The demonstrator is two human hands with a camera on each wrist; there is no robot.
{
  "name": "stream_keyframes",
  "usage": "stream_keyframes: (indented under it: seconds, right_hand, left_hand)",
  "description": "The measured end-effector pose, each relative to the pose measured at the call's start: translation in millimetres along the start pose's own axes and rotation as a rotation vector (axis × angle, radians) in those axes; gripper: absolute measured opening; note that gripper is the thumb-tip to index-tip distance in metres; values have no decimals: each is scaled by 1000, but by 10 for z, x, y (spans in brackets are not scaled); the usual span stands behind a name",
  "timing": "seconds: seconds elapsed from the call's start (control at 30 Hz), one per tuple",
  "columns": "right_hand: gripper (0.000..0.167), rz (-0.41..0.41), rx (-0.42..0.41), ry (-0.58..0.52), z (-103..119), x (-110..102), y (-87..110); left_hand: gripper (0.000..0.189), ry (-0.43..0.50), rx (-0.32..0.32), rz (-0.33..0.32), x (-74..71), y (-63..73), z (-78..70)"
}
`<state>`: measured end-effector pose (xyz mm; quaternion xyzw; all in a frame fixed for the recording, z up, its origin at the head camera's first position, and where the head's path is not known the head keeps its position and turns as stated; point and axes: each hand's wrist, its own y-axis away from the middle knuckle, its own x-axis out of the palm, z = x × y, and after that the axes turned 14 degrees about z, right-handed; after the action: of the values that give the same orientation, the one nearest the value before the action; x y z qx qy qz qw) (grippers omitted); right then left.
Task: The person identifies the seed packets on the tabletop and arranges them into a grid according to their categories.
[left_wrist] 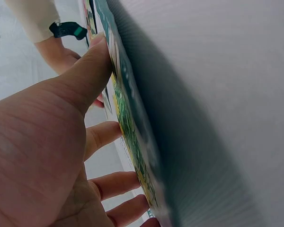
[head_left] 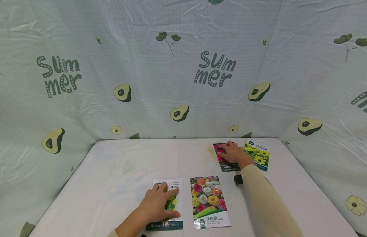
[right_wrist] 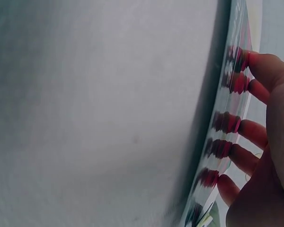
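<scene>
Palm down, my left hand [head_left: 157, 203] rests on a seed packet [head_left: 173, 225] with yellow flowers, at the front of the table. In the left wrist view its thumb and spread fingertips touch the printed face of this packet [left_wrist: 128, 123]. Farther back and to the right, my right hand [head_left: 233, 153] rests on a packet with pink flowers [head_left: 228, 168]. The right wrist view has its fingertips along the glossy face of that packet [right_wrist: 234, 101]. Each hand covers part of the packet below it.
Between the hands, toward the front, lies a packet with multicoloured flowers [head_left: 208, 201]. A packet of yellow flowers [head_left: 258, 154] lies beside the right hand, partly behind the wrist. The white table [head_left: 118, 168] meets a printed curtain [head_left: 148, 82] at the back and sides.
</scene>
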<state>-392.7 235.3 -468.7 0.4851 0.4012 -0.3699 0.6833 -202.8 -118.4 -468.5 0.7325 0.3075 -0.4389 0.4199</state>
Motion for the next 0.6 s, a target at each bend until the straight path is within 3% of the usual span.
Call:
stream_keyframes:
  seconds: [0.6]
  right_hand:
    - [60, 10, 2, -27, 74, 31, -69]
  left_hand:
    - [83, -3, -15, 18, -14, 3, -26]
